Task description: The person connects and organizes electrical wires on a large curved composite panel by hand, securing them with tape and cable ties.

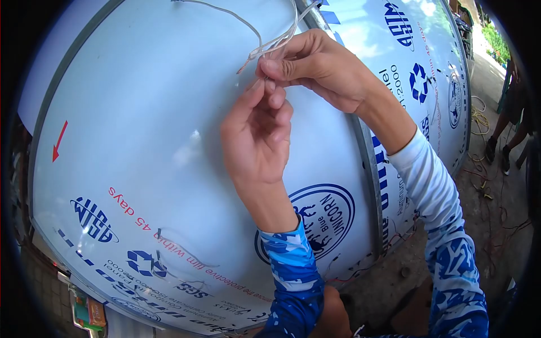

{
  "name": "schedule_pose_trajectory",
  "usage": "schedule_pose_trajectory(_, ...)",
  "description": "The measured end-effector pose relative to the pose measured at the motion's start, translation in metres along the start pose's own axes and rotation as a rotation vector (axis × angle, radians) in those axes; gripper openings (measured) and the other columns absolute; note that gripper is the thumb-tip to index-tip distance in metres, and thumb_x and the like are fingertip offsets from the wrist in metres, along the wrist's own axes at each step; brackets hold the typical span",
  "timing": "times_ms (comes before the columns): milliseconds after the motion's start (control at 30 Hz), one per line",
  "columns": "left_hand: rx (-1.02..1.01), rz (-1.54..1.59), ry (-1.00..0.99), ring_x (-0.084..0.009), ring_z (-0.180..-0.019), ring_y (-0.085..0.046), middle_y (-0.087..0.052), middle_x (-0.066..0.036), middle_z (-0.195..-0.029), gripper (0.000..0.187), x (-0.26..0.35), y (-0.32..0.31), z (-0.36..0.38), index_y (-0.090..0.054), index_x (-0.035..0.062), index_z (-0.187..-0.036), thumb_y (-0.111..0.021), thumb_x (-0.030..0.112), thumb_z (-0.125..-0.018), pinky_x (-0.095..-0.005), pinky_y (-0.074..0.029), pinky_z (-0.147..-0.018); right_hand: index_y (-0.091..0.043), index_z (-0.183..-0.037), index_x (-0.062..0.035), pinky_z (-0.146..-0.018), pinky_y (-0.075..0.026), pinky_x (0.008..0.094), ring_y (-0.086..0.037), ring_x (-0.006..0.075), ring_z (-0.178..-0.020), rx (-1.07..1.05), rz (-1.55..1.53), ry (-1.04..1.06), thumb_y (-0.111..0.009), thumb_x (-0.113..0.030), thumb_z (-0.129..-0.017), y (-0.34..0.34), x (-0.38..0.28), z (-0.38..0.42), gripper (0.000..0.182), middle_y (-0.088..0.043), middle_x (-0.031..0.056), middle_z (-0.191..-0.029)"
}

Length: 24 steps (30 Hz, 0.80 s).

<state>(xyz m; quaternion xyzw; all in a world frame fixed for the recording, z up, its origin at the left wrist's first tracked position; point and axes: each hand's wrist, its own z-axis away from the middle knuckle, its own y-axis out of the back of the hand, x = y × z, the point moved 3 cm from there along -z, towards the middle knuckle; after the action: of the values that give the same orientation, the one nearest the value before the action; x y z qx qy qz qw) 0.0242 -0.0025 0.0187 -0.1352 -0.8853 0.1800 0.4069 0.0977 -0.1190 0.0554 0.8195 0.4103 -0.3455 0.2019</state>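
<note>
My left hand (259, 127) is raised over a white film-covered panel (169, 112), its thumb and fingertips pinched together. Just above, my right hand (318, 65) pinches the end of a thin electrical wire, and the fingertips of both hands meet there. White and clear wires (279, 39) run from the right fingers up to the top of the view. One strand ends in a bare copper tip (242, 69) beside the right thumb. What lies exactly between the left fingertips is too small to make out.
A metal bar (369, 169) crosses the panel on the right, with more printed film beyond it. Loose wires (186, 248) lie on the panel's near part. At far right, a person's legs (504, 132) stand near coiled cables (479, 119) on the floor. A green-orange box (90, 312) sits lower left.
</note>
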Motion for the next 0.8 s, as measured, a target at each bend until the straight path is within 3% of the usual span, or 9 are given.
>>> schedule_pose_trajectory(100,0.088,-0.187,-0.089,-0.016,-0.07,-0.059,-0.061,-0.01,-0.08,0.024,-0.001,-0.004,-0.001,-0.059,-0.0032,-0.086,-0.057,0.02,-0.092,-0.0207,-0.044,-0.047,-0.073,-0.088,-0.0027,-0.079,-0.046,0.0306,-0.062,0.0147,-0.084,0.237,0.031,-0.044,-0.072,-0.016,-0.08,-0.002,-0.001,0.004,0.015,-0.07,0.0057,-0.088)
schedule_pose_trajectory(167,0.319,-0.722,-0.713,-0.0167,-0.076,-0.064,-0.066,-0.008,-0.085,0.015,0.013,-0.003,0.006,-0.063,-0.0003,-0.092,-0.067,0.012,-0.086,-0.0259,-0.051,-0.057,-0.073,-0.085,-0.0035,-0.077,-0.045,0.0305,-0.061,0.0143,-0.082,0.311,0.034,-0.07,-0.072,-0.017,-0.08,-0.009,-0.006,0.005,0.015,-0.069,0.0055,-0.085)
schedule_pose_trajectory(200,0.319,-0.854,-0.912,-0.0161,-0.08,-0.065,-0.067,-0.007,-0.087,0.016,0.017,-0.009,0.011,-0.064,0.001,-0.094,-0.071,0.006,-0.081,-0.0274,-0.053,-0.062,-0.073,-0.082,-0.0042,-0.076,-0.043,0.0303,-0.06,0.0139,-0.08,0.383,0.031,-0.099,-0.072,-0.019,-0.079,-0.01,-0.006,0.006,0.015,-0.069,0.0052,-0.083)
schedule_pose_trajectory(300,0.257,-0.973,-1.008,-0.0154,-0.082,-0.066,-0.068,-0.007,-0.088,0.016,0.013,-0.014,0.009,-0.064,0.0015,-0.095,-0.071,0.004,-0.081,-0.0268,-0.054,-0.061,-0.072,-0.075,-0.0051,-0.073,-0.04,0.0304,-0.057,0.0124,-0.076,0.361,0.038,-0.09,-0.073,-0.02,-0.079,-0.013,-0.004,0.007,0.015,-0.068,0.004,-0.078)
schedule_pose_trajectory(333,0.259,-0.975,-1.006,-0.0154,-0.082,-0.066,-0.068,-0.007,-0.088,0.016,0.01,-0.014,0.009,-0.064,0.0015,-0.095,-0.071,0.004,-0.081,-0.0268,-0.054,-0.061,-0.072,-0.075,-0.0051,-0.073,-0.04,0.0304,-0.057,0.0124,-0.076,0.359,0.037,-0.093,-0.073,-0.02,-0.079,-0.013,-0.004,0.007,0.015,-0.068,0.004,-0.078)
schedule_pose_trajectory(400,0.245,-0.77,-0.86,-0.0146,-0.079,-0.066,-0.068,-0.008,-0.089,0.013,0.004,-0.014,0.005,-0.064,0.0003,-0.095,-0.068,0.001,-0.083,-0.025,-0.054,-0.06,-0.073,-0.093,-0.0058,-0.083,-0.044,0.0312,-0.059,0.0112,-0.088,0.27,0.058,-0.158,-0.067,-0.021,-0.087,-0.015,-0.003,0.008,0.017,-0.069,0.003,-0.089)
schedule_pose_trajectory(533,0.279,-0.683,-0.801,-0.0135,-0.076,-0.066,-0.068,-0.009,-0.089,0.012,0.003,-0.021,0.008,-0.063,-0.0011,-0.095,-0.067,0.001,-0.085,-0.0241,-0.054,-0.055,-0.073,-0.093,-0.0054,-0.08,-0.044,0.0312,-0.059,0.0113,-0.086,0.273,0.071,-0.114,-0.068,-0.021,-0.086,-0.014,-0.005,0.007,0.018,-0.069,0.0032,-0.087)
schedule_pose_trajectory(633,0.304,-0.717,-0.89,-0.0127,-0.073,-0.065,-0.067,-0.009,-0.086,0.012,0.003,-0.025,0.009,-0.063,-0.0033,-0.095,-0.066,0.003,-0.086,-0.0226,-0.053,-0.05,-0.073,-0.092,-0.0051,-0.078,-0.044,0.031,-0.059,0.0113,-0.084,0.267,0.058,-0.109,-0.069,-0.021,-0.086,-0.015,-0.004,0.008,0.018,-0.069,0.0032,-0.086)
schedule_pose_trajectory(800,0.285,-0.653,-0.765,-0.0109,-0.065,-0.062,-0.066,-0.008,-0.081,0.015,-0.002,-0.022,0.006,-0.063,-0.0042,-0.091,-0.062,0.011,-0.091,-0.0211,-0.05,-0.045,-0.073,-0.094,-0.0049,-0.079,-0.045,0.0308,-0.059,0.0119,-0.084,0.26,0.052,-0.101,-0.067,-0.018,-0.086,-0.015,-0.007,0.008,0.016,-0.069,0.0035,-0.087)
